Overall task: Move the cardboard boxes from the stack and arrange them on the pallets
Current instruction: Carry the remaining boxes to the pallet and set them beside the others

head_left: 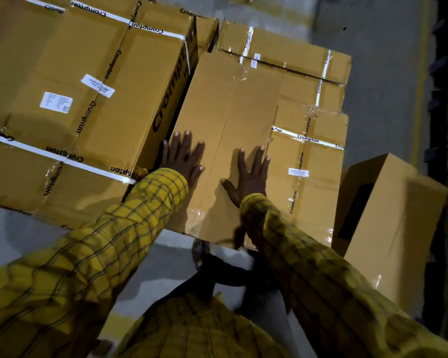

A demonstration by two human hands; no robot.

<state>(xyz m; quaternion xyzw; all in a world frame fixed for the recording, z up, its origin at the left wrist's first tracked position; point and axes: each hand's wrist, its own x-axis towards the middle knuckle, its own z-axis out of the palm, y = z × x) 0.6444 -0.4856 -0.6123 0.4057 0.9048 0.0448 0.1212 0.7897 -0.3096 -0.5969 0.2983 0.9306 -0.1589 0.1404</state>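
Both your hands lie flat, fingers spread, on the plain brown cardboard box (225, 120) at the centre of the frame: your left hand (184, 156) near its left edge, your right hand (248, 174) towards its right. That box sits wedged between a taller stack of strapped brown cartons (75, 99) at upper left and lower taped cartons (311, 161) at right. A tilted brown carton (388, 218) stands at lower right on the grey floor (388, 60).

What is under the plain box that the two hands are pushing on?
The plain box lies on taped boxes that show along its right side. Both the left hand and right hand press flat on it. What lies directly beneath is hidden.
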